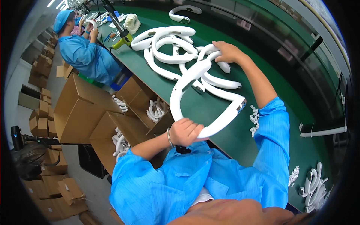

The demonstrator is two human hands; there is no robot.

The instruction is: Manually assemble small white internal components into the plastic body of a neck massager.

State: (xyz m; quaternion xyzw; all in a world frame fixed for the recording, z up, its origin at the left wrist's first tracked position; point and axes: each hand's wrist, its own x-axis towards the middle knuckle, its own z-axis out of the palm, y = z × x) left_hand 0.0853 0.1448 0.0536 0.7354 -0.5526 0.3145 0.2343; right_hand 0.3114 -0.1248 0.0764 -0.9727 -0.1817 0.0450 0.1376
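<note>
My left hand (pixel 187 132) is closed around the curved underside of a large white neck fan (pixel 221 122), held over the table edge close to my body. The fan forms an open loop, with a dark glossy patch at its right end. Farther off, my right hand (pixel 228 52) has its fingers and thumb closed about the bend of another white neck fan (pixel 208 51) at the right of a pile. Several more white neck fans (pixel 174 59) lie tangled in that pile, partly overlapping one another.
A green worktable (pixel 228 140) carries small white parts (pixel 254 120) and more curved pieces (pixel 315 187) on the right. Open cardboard boxes (pixel 80 108) stand at the left. A lime-green tool (pixel 122 41) hangs beyond the pile. A co-worker in blue (pixel 86 56) is at the far left.
</note>
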